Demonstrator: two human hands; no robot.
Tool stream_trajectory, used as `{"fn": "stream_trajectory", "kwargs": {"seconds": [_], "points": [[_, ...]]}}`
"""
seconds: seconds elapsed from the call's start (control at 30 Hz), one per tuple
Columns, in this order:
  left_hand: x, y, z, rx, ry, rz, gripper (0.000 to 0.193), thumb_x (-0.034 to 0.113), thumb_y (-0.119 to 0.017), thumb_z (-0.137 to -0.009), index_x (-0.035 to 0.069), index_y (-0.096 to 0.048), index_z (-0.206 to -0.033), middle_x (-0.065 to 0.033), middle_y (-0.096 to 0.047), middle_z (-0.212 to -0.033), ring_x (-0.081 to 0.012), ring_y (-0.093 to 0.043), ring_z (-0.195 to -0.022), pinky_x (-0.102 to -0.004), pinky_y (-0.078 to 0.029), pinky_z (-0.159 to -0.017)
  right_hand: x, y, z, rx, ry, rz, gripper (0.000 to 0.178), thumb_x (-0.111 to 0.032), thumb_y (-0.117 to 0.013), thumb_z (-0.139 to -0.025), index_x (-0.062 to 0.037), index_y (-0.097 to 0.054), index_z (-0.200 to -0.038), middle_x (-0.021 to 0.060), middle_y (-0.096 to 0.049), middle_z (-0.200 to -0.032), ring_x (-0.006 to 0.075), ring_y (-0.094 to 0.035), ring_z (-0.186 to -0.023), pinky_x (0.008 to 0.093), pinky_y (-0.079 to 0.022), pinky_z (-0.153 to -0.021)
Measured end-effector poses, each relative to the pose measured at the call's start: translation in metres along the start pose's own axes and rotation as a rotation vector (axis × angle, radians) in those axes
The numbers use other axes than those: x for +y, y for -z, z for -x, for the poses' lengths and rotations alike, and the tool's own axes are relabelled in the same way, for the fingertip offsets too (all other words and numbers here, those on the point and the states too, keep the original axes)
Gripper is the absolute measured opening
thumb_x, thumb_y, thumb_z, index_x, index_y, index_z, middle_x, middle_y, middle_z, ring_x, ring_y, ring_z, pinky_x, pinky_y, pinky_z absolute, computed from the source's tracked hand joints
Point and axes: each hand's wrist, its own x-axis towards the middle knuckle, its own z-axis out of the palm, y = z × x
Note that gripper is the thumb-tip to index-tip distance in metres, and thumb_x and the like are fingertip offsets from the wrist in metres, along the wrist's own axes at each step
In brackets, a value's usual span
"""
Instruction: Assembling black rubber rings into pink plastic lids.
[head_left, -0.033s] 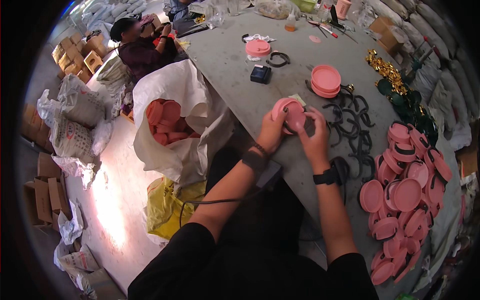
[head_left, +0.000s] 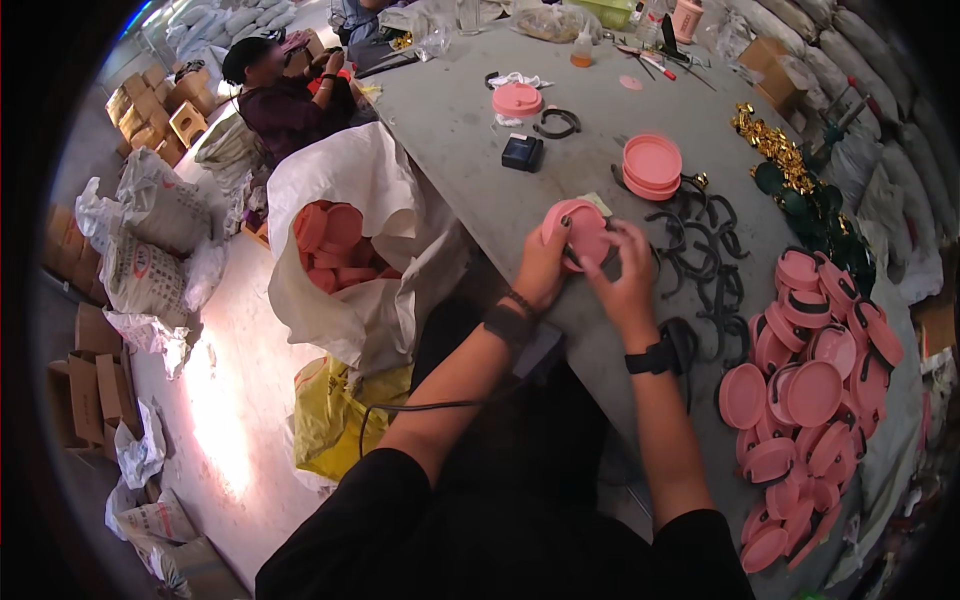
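Observation:
Over the near edge of the table, my left hand (head_left: 541,268) grips a round pink plastic lid (head_left: 577,226), its thumb pressed on the face. My right hand (head_left: 627,275) is at the lid's right side, fingers curled and the thumb tip against the rim. Whether a small part sits between its fingers cannot be made out. Just beyond the right hand lie several curved black strap-like handles (head_left: 700,245). Two stacked pink lids (head_left: 652,164) rest on the table behind them.
Finished-looking pink lids with black handles (head_left: 812,390) are heaped at right. Gold-coloured parts (head_left: 770,140) and dark green discs (head_left: 795,205) lie behind. A white sack (head_left: 345,170) of pink parts stands left. A small black box (head_left: 522,151) is on the table. A co-worker (head_left: 290,100) sits far left.
The fingers of my right hand have shifted slightly along the lid's right side, and the lid has turned a little. My left hand keeps its grip.

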Motion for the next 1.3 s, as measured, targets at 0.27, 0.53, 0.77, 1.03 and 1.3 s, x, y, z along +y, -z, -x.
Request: {"fn": "stream_trajectory", "kwargs": {"seconds": [0.27,0.53,0.77,1.03,1.3], "points": [[-0.015,0.012,-0.007,-0.123,-0.057,0.009,0.034,0.026,-0.045,-0.099,0.0,-0.053,-0.119,-0.0078,-0.061,-0.107,-0.0131,-0.056,-0.096,-0.0274,-0.048,-0.083,-0.004,-0.001,-0.001,-0.105,0.36,0.365,0.029,-0.029,-0.075,-0.07,-0.0087,-0.054,-0.07,0.0052,-0.056,-0.09,0.0272,-0.05,-0.095,0.0442,-0.034,-0.087],[-0.007,0.007,0.012,-0.201,-0.054,-0.496,0.031,0.026,-0.051,-0.096,0.001,-0.053,-0.113,-0.0044,-0.058,-0.094,-0.0093,-0.051,-0.085,-0.0241,-0.044,-0.074,-0.002,0.01,0.004,-0.078,0.399,0.177,0.034,-0.02,-0.073,-0.064,-0.0095,-0.044,-0.05,0.0072,-0.047,-0.051,0.0268,-0.048,-0.051,0.0373,-0.036,-0.055],[-0.006,0.012,0.01,-0.412,-0.315,-0.694,0.028,0.025,-0.051,-0.095,0.004,-0.052,-0.113,-0.0025,-0.055,-0.091,-0.0106,-0.053,-0.08,-0.0246,-0.047,-0.071,-0.006,0.018,-0.004,-0.014,0.24,0.017,0.033,-0.018,-0.067,-0.074,-0.0069,-0.043,-0.054,0.0091,-0.045,-0.051,0.0289,-0.046,-0.05,0.0383,-0.034,-0.051],[-0.014,-0.008,0.047,-0.455,-0.212,-0.64,0.046,0.03,-0.063,-0.088,0.001,-0.049,-0.121,-0.008,-0.057,-0.11,-0.0141,-0.053,-0.102,-0.0289,-0.045,-0.085,-0.017,0.022,-0.013,0.265,0.304,0.223,0.022,-0.017,-0.055,-0.087,-0.0003,-0.057,-0.102,0.0138,-0.06,-0.09,0.0279,-0.06,-0.081,0.0304,-0.047,-0.074],[0.0,-0.007,0.038,-0.276,0.04,-0.462,0.035,0.025,-0.052,-0.093,0.0,-0.053,-0.118,-0.0038,-0.057,-0.094,-0.0111,-0.053,-0.085,-0.0263,-0.046,-0.076,0.005,0.041,0.003,-0.271,-0.307,-0.393,0.028,-0.016,-0.062,-0.089,0.0013,-0.057,-0.111,0.0105,-0.064,-0.103,0.0145,-0.061,-0.095,0.0283,-0.047,-0.084]]}}
